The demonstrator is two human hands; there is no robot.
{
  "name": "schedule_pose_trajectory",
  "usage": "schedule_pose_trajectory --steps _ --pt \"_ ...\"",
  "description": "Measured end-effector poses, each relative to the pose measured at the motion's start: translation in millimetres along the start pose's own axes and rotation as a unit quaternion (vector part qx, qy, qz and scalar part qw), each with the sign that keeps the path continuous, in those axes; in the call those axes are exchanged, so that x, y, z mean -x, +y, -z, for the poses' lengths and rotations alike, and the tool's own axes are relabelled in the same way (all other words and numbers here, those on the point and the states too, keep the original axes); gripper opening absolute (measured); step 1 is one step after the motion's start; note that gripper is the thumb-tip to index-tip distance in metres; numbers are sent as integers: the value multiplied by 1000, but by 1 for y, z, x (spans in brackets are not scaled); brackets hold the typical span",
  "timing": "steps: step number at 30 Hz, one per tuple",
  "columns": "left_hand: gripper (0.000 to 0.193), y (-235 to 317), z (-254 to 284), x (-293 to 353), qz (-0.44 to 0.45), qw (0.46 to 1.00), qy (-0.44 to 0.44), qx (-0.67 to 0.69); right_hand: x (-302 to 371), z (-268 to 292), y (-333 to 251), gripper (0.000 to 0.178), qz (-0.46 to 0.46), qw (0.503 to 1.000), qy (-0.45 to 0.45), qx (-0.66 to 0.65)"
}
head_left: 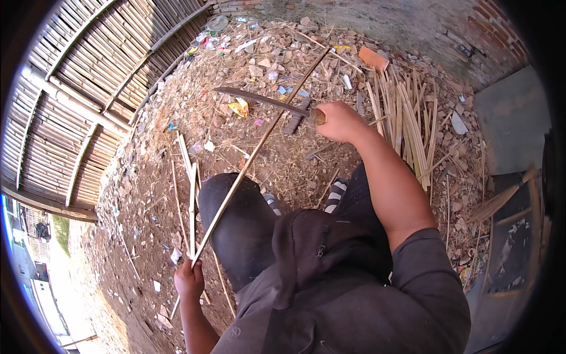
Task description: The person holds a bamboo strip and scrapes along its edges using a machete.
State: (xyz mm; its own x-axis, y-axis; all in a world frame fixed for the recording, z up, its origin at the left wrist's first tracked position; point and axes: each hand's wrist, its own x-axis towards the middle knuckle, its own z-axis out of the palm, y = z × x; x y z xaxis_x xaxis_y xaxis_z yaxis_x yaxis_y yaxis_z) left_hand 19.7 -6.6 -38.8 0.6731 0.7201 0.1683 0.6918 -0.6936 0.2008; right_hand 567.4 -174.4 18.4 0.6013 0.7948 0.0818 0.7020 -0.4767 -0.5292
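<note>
A long bamboo strip [246, 164] slants across my view, from beside my left knee up to the far rubble. My left hand [190, 278] grips it near its lower end. In my right hand [341, 122] is a long-bladed knife [253, 97], fingers closed round its handle. The dark blade points left and crosses the strip toward its far end; I cannot tell whether they touch. Just past the crossing, a dark block [295, 121] lies on the ground near my right hand.
A bundle of split bamboo [410, 118] lies at the right, with several pale strips [193, 206] left of my left knee. Rubble and litter cover the ground. A bamboo fence [76, 100] stands left, a brick wall [413, 35] at the back, and an orange brick [373, 59] before it.
</note>
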Motion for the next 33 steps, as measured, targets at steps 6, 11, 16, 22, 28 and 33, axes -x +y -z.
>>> schedule_pose_trajectory --steps 6,11,16,22,28,33 --pt "21 -23 -16 9 -4 999 36 11 0 8 17 27 5 997 -26 -77" --pt "25 -26 -5 8 28 999 23 -15 -2 -7 8 23 5 1000 -5 -13" --pt "26 -37 -4 18 15 999 34 -9 5 1 -24 28 38 996 -71 26" --pt "25 -42 8 -1 -6 1000 27 -3 -7 -8 7 30 -20 998 -56 5" --pt "23 -43 9 13 -13 999 40 -12 11 -14 -23 19 80 994 -37 65" --pt "25 -36 17 1 -23 999 42 -26 -5 -6 10 26 -23 999 -3 43"
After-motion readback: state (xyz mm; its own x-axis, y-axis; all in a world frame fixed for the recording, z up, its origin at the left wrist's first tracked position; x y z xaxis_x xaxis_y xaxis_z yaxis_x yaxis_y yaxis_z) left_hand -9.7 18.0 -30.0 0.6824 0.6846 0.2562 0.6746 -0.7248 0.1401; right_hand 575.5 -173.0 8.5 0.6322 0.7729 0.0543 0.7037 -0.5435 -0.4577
